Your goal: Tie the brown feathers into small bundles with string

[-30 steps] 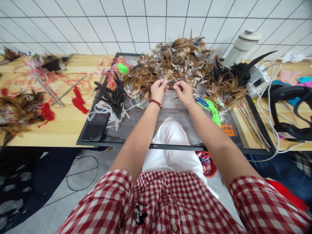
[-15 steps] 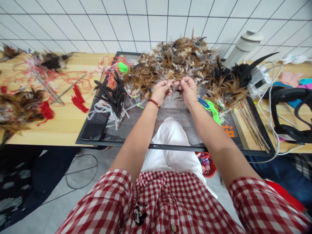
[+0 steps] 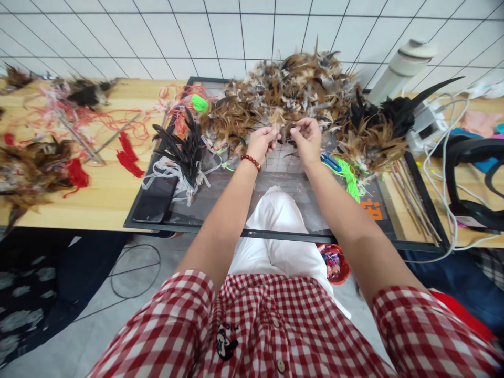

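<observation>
My left hand, with a red bead bracelet on its wrist, is closed in a pinch at the front edge of a large brown feather pile. A small brown feather shows at its fingertips. A short gap to the right, my right hand has its thumb and forefinger curled together; whatever lies between them is too small to make out. Beneath both hands is a dark-framed board. Close to my right wrist lie a blue clip-like piece and bright green strings.
Black feathers tied with white strips lie left, beside a phone. Red tassels and tangled pink string are farther left. On the right stand a grey-white bottle, thin sticks, white cables and a black headset-like frame.
My hands have drawn slightly apart, my right hand lifting a little and its fingers loosening from beside the left fingertips. The camera view has tilted and shifted slightly.
</observation>
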Motion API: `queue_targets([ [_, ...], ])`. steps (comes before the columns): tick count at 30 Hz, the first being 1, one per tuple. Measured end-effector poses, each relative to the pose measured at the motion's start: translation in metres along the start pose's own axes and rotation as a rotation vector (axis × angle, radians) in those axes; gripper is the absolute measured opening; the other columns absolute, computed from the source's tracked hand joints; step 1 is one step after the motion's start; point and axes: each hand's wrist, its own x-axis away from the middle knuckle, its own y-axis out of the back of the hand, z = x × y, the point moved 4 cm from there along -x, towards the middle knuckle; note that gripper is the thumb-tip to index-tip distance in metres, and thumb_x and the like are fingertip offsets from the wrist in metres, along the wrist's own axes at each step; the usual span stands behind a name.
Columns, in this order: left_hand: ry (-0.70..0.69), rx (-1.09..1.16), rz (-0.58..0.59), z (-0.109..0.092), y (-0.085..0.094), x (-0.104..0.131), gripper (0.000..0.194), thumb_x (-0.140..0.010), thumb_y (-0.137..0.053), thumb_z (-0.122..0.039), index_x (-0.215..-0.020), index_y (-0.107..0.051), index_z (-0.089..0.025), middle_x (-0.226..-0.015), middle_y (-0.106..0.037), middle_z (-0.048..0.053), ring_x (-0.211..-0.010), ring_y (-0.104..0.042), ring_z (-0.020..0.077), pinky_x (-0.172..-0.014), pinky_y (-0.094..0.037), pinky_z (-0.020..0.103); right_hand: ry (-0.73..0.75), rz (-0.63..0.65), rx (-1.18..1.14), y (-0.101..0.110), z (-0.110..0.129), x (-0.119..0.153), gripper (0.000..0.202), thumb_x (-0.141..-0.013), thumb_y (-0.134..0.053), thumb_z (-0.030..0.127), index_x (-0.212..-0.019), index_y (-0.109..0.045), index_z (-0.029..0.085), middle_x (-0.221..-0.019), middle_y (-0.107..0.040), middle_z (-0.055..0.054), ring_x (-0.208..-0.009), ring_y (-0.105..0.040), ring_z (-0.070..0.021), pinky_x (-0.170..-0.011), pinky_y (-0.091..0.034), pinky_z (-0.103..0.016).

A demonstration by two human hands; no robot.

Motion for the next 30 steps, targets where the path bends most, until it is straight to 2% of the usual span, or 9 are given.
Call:
queue_targets([
  [2,0.007,0.001,0.023,-0.001,-0.001,0.001,0.028,-0.101,-0.051,-0.008,-0.074,-0.056,-0.016,-0.064,-0.064,-0.005,-0.039,-0.040,-0.0006,-0.037,-0.020,0.020,0.006,-0.009,0.051,-0.002,0.011,0.005,0.022,-0.090,-0.062,0.027,-0.111,-0.061,0.019,-0.103,-0.065,-0.008,-0.081,-0.058,-0.0143,-0.069,-0.052,-0.028],
  [4,-0.002,-0.028,0.060,0.000,-0.003,0.002,0.027,-0.100,-0.054,-0.010,-0.074,-0.057,-0.016,-0.062,-0.063,-0.004,-0.037,-0.039,0.0003,-0.037,-0.018,0.020,0.013,0.039,0.108,-0.007,0.024,0.009,0.032,-0.086,-0.061,0.018,-0.118,-0.065,0.018,-0.124,-0.064,-0.012,-0.085,-0.060,-0.0149,-0.072,-0.054,-0.030],
  [7,-0.028,-0.097,0.086,0.001,-0.003,0.002,0.023,-0.096,-0.064,-0.017,-0.074,-0.058,-0.016,-0.058,-0.062,-0.004,-0.037,-0.040,0.0014,-0.038,-0.020,0.018,-0.028,0.159,0.184,-0.015,0.033,0.012,0.038,-0.090,-0.062,0.027,-0.127,-0.066,0.021,-0.134,-0.065,-0.012,-0.087,-0.064,-0.0173,-0.078,-0.057,-0.034],
  [11,-0.039,-0.135,0.058,0.003,-0.002,0.001,0.024,-0.092,-0.070,-0.024,-0.073,-0.058,-0.017,-0.057,-0.062,-0.005,-0.035,-0.039,0.0008,-0.037,-0.021,0.016,-0.047,0.206,0.110,-0.019,0.025,0.012,0.036,-0.094,-0.059,0.047,-0.117,-0.070,0.021,-0.096,-0.074,-0.006,-0.086,-0.066,-0.0197,-0.084,-0.057,-0.036],
  [14,-0.048,-0.107,0.028,0.003,0.000,0.000,0.023,-0.090,-0.073,-0.023,-0.073,-0.058,-0.017,-0.062,-0.065,-0.004,-0.037,-0.043,0.0006,-0.038,-0.025,0.016,-0.043,0.153,0.098,-0.018,0.017,0.010,0.037,-0.096,-0.054,0.052,-0.100,-0.072,0.020,-0.083,-0.071,-0.004,-0.079,-0.065,-0.0191,-0.083,-0.056,-0.036],
  [16,-0.044,-0.090,0.019,0.004,0.000,-0.001,0.022,-0.088,-0.074,-0.022,-0.072,-0.058,-0.017,-0.065,-0.067,-0.003,-0.040,-0.047,0.0013,-0.040,-0.029,0.016,-0.041,0.101,0.144,-0.015,0.015,0.009,0.037,-0.096,-0.053,0.052,-0.095,-0.071,0.020,-0.087,-0.072,-0.005,-0.083,-0.065,-0.0200,-0.086,-0.056,-0.037],
  [19,-0.033,-0.072,0.023,0.006,0.000,-0.004,0.020,-0.090,-0.069,-0.019,-0.073,-0.059,-0.017,-0.067,-0.068,-0.002,-0.042,-0.049,0.0021,-0.041,-0.031,0.017,-0.029,0.034,0.232,-0.008,0.019,0.008,0.036,-0.098,-0.052,0.051,-0.103,-0.069,0.020,-0.107,-0.072,-0.010,-0.094,-0.067,-0.0220,-0.090,-0.056,-0.039],
  [23,-0.033,-0.038,-0.016,0.005,0.002,-0.006,0.022,-0.092,-0.068,-0.020,-0.073,-0.058,-0.017,-0.063,-0.065,-0.004,-0.041,-0.047,0.0015,-0.041,-0.030,0.016,0.030,0.077,0.306,-0.008,0.026,0.011,0.040,-0.099,-0.054,0.053,-0.119,-0.067,0.021,-0.131,-0.063,-0.015,-0.093,-0.066,-0.0216,-0.087,-0.059,-0.042],
  [30,0.016,0.004,-0.060,0.000,0.002,-0.002,0.019,-0.095,-0.066,-0.022,-0.079,-0.057,-0.017,-0.062,-0.061,-0.006,-0.041,-0.047,0.0003,-0.042,-0.030,0.014,0.259,0.073,0.192,-0.016,0.028,0.016,0.038,-0.096,-0.058,0.057,-0.107,-0.069,0.023,-0.120,-0.062,-0.012,-0.093,-0.064,-0.0211,-0.091,-0.059,-0.045],
])
